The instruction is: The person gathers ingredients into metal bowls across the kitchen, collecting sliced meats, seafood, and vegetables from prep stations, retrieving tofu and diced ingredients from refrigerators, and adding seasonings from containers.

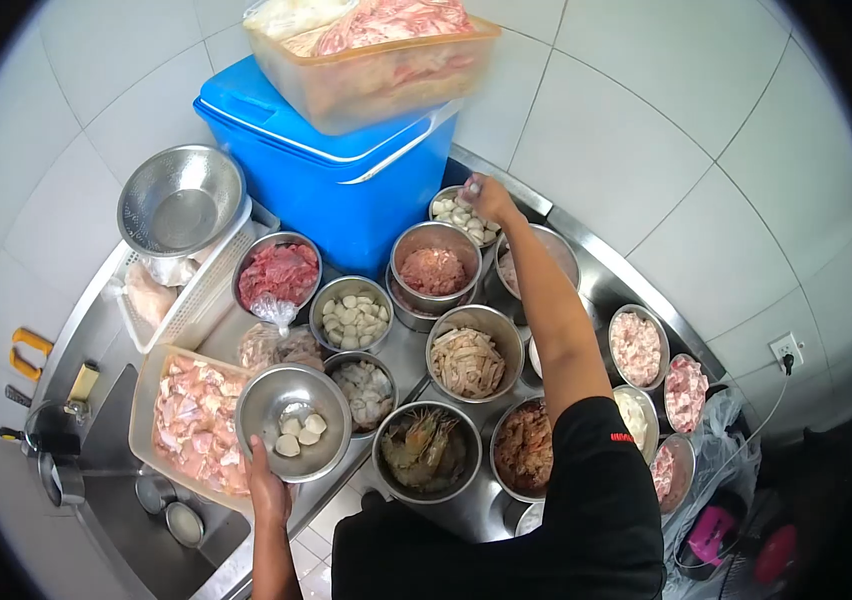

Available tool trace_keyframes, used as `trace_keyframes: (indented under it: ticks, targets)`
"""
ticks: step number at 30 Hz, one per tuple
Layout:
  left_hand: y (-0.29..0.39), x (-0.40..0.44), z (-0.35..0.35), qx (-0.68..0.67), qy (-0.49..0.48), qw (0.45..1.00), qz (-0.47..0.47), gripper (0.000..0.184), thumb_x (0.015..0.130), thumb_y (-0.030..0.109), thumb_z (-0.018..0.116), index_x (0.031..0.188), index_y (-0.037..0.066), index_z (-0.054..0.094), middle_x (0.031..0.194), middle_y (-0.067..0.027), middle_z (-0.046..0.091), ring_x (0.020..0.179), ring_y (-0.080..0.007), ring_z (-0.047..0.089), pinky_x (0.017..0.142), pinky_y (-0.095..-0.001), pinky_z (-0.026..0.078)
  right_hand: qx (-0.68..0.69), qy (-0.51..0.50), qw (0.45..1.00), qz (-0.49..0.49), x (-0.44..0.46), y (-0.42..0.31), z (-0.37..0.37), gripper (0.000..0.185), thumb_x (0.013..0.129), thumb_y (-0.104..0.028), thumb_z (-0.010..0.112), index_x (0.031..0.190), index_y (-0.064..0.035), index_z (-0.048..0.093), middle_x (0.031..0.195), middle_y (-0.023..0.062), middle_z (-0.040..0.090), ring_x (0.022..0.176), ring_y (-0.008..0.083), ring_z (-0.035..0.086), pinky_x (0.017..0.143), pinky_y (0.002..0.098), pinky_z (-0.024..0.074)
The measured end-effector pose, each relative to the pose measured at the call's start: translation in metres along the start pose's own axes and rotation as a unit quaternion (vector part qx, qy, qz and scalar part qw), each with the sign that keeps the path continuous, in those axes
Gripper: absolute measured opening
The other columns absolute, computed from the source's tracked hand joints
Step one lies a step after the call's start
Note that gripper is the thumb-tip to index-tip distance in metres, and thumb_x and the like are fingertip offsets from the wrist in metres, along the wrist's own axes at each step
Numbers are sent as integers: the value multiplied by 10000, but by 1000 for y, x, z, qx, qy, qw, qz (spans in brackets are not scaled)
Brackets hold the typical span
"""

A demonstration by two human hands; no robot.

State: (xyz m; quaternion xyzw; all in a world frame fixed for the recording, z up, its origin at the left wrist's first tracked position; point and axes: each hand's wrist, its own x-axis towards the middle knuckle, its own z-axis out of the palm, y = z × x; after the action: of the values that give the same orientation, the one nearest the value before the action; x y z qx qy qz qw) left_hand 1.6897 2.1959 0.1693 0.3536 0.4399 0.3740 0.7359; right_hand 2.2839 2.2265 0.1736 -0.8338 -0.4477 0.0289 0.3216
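My left hand (268, 484) grips the rim of a steel mixing bowl (258, 412), thumb on the near edge. A few whitish balls (288, 445), which look like fish balls, lie in its bottom. My right arm stretches far forward across the pots. At its end my right hand (489, 198) is over a steel pot of similar white balls (458, 220) by the back wall, its fingers closed together. Whether a ball is between the fingertips is too small to make out. Another steel bowl of white pieces (354, 320) stands between my hands.
A blue cooler (336, 190) carries a plastic tub of meat (376, 80). Left are a colander (181, 205), a tub of chicken pieces (196, 420) and a sink (116, 480). Steel pots of shrimp (426, 450), meat strips (466, 362) and mince (433, 270) crowd the counter.
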Motion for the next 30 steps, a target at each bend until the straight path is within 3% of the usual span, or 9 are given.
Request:
trace_keyframes:
  ticks: [2,6,10,12,15,19,21,26,30]
  targets:
    - [-1,0,7,7,-20,1000,5,549,975,368,420,1368,-1,317,1309,-147,447,1165,-236,490,965,-359,427,17,15,1000,-17,0,9,1,260,788,-288,713,919,-82,624,704,96,613,673,186,567,649,345,463]
    - [0,-4,14,51,-14,999,3,566,974,376,426,1372,-8,310,1328,-141,428,1172,-223,476,965,-351,413,-44,-125,991,3,-11,-5,-6,401,735,-443,716,980,-126,707,893,159,682,824,270,659,768,373,497]
    - [-4,-3,11,57,-18,998,22,583,957,395,454,1350,-16,330,1294,-154,467,1154,-254,508,991,-398,412,-110,-10,987,-118,-18,-21,-22,416,826,-429,626,1035,-73,677,844,180,674,749,296,629,710,389,480]
    - [-2,-8,13,15,-42,999,2,567,980,398,392,1333,-44,353,1262,-153,502,1117,-251,531,981,-377,408,-129,-146,976,-95,-44,-65,-76,427,832,-442,606,1003,-58,677,856,181,670,761,291,624,716,396,476]
    - [3,-17,21,-16,-101,994,-26,571,976,411,382,1342,-25,342,1298,-168,473,1159,-270,514,980,-413,433,-163,-181,965,-101,-87,-87,-120,335,848,-363,612,969,-58,679,870,149,680,771,253,625,730,375,478]
    - [-12,-10,8,-6,-104,994,-29,576,971,414,399,1351,-13,333,1311,-164,468,1163,-275,513,969,-402,443,0,-391,918,-61,-163,-136,-136,197,847,-199,629,966,-48,672,915,90,688,823,175,623,762,328,486]
    - [-16,-4,6,8,-115,993,-30,575,969,414,405,1348,-13,336,1306,-163,471,1161,-273,514,964,-399,446,-40,-461,875,-143,-193,-132,-103,323,820,-229,659,1087,-51,637,1009,116,669,945,232,625,845,352,470]
    - [-7,-15,9,-12,-162,986,-40,541,976,393,396,1330,-14,355,1280,-156,494,1149,-257,526,961,-396,453,-176,-431,880,-94,-229,-120,-58,601,688,-204,751,1244,-97,550,1105,158,627,1042,319,582,917,403,436]
    - [-21,-5,-12,-3,-175,984,-22,517,986,382,372,1307,-22,378,1253,-167,512,1137,-248,536,960,-392,454,-160,-408,883,-165,-246,-104,-26,816,623,-188,778,1358,-201,424,1380,159,388,1125,407,500,950,435,409]
